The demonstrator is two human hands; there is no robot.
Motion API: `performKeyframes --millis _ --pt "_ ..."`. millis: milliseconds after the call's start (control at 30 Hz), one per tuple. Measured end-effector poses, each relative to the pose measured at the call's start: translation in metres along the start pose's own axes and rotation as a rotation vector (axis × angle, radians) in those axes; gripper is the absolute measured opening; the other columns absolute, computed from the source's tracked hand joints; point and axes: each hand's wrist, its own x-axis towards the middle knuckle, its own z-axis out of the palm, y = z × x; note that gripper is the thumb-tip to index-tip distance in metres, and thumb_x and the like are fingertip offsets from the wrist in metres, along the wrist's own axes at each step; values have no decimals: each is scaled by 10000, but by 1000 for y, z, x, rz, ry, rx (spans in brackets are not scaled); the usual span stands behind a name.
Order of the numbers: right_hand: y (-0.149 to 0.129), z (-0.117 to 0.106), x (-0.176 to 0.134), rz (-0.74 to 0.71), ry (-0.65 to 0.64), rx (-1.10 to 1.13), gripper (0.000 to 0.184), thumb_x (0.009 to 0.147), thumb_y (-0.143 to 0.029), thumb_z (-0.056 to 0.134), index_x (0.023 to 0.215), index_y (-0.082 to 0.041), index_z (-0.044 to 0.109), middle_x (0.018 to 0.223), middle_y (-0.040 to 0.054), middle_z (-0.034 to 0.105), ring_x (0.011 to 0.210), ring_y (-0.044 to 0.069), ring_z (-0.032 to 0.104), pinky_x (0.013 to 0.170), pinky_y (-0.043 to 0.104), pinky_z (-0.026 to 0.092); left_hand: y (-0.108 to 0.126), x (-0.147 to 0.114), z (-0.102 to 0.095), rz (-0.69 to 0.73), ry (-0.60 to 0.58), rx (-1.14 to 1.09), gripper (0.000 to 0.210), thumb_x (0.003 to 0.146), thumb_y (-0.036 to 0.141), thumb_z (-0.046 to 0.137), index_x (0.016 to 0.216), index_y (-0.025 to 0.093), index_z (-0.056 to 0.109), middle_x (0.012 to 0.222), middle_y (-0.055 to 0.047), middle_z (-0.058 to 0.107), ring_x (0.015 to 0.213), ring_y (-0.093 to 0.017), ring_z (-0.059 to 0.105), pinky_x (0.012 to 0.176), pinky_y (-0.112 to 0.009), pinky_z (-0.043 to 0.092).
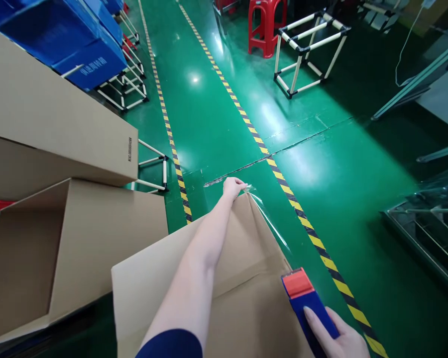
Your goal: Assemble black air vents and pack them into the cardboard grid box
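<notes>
A brown cardboard box (242,298) lies in front of me with its flaps closed. My left hand (233,188) reaches along it to the far corner and presses the end of a clear tape strip (271,221) down there. The strip runs back along the box's right edge to a blue tape dispenser (309,301) with a red-orange head. My right hand (338,338) grips that dispenser at the box's near right side.
An open empty carton (59,253) stands at the left with a long closed carton (52,124) above it. Blue bins (78,44) sit on white pipe racks. A red stool (265,25), a pipe frame (308,49) and yellow-black floor lines (283,184) lie ahead; glass shelving (429,228) is on the right.
</notes>
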Motion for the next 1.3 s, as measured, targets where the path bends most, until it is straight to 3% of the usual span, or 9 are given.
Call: performKeyframes --millis 167,267,467,600,867,967,1100,1200,1300 --pt "-4 3 -11 -20 49 -46 698 659 -855 577 941 -249 780 989 94 765 834 296 727 616 278 585 18 -23 -4 111 65 221 792 452 225 935 1198 303 682 1565 -123 412 1359 -428 421 1009 -522 414" --pt "-13 2 -20 -67 99 -74 656 732 -830 534 894 -237 764 863 90 765 741 279 713 581 286 554 17 -53 -5 225 37 291 282 779 362 734 1022 219 749 1278 -121 680 1161 -350 609 950 -432 460" --pt "-18 1 -35 -182 114 -110 572 810 -764 496 896 -260 752 706 52 732 647 257 680 580 298 518 2 -105 0 372 32 286 300 941 399 496 977 279 768 1125 -12 762 1061 -254 672 874 -307 471" --pt "30 -1 -60 -121 77 -113 549 799 -758 501 934 -289 754 709 39 732 657 263 688 583 306 519 3 -103 8 369 83 314 294 934 390 509 976 267 773 1097 -20 771 1060 -250 672 879 -304 462" --pt "204 -25 -133 216 72 -93 581 732 -791 537 994 -309 728 743 5 725 715 278 691 642 335 519 -3 -92 18 450 163 440 341 969 329 484 1047 108 732 1121 -48 759 993 -153 645 887 -251 479" --pt "223 -31 -144 226 47 -91 554 787 -768 501 999 -300 706 744 -1 717 695 257 680 627 319 493 -2 -85 21 472 166 471 409 995 374 452 1085 65 704 1095 -53 760 947 -138 628 914 -270 484" --pt "199 -24 -103 190 75 -287 513 870 -712 420 954 -272 669 775 35 718 760 273 686 644 323 460 11 -82 25 492 180 529 409 1006 375 430 1116 79 689 1132 -39 747 1029 -155 637 1006 -313 470" --pt "176 -14 -60 134 130 -436 512 912 -677 387 937 -241 654 846 78 732 831 282 700 673 328 461 1 -125 26 534 271 548 479 989 340 451 1378 65 505 1506 -109 500 1424 -238 396 1213 -447 250" --pt "179 -12 -41 177 152 -501 542 924 -677 374 942 -215 657 920 119 739 899 294 703 694 336 475 -56 -237 19 694 252 579 605 992 407 381 1520 119 316 1616 -126 310 1530 -240 184 1255 -482 137"
